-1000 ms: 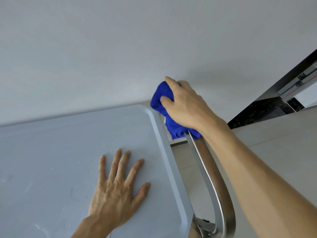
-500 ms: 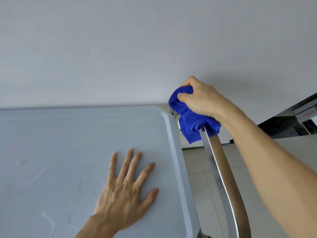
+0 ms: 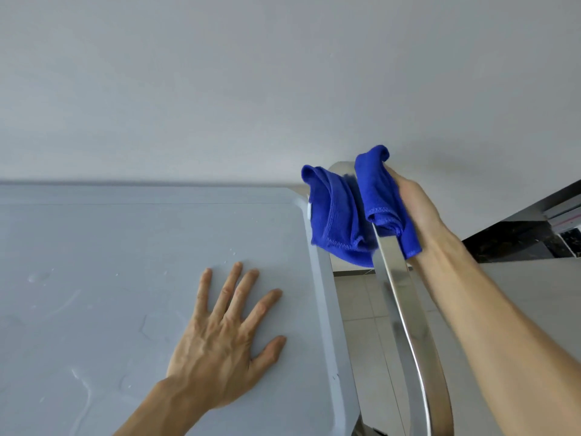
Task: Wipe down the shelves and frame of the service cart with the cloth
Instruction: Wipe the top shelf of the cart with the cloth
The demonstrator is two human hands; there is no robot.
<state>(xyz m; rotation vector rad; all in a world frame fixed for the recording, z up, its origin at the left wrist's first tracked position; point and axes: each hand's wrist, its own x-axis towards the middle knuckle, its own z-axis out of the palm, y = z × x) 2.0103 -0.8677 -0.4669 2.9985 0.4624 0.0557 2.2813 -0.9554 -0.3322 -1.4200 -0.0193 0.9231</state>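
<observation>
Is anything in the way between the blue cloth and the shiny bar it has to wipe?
No. The blue cloth is already draped over the shiny bar, and the right hand holds it there. Nothing shows between them.

Single head-worn wide-angle view, looking forward and down, close over the cart's grey top shelf (image 3: 125, 262) and steel frame handle (image 3: 399, 294), with white wall (image 3: 283, 73) behind.

Your right hand (image 3: 415, 202) grips the cloth (image 3: 345, 215) draped over the handle (image 3: 399, 294); your left hand (image 3: 226, 335) rests flat on the wet shelf (image 3: 110, 262).
</observation>
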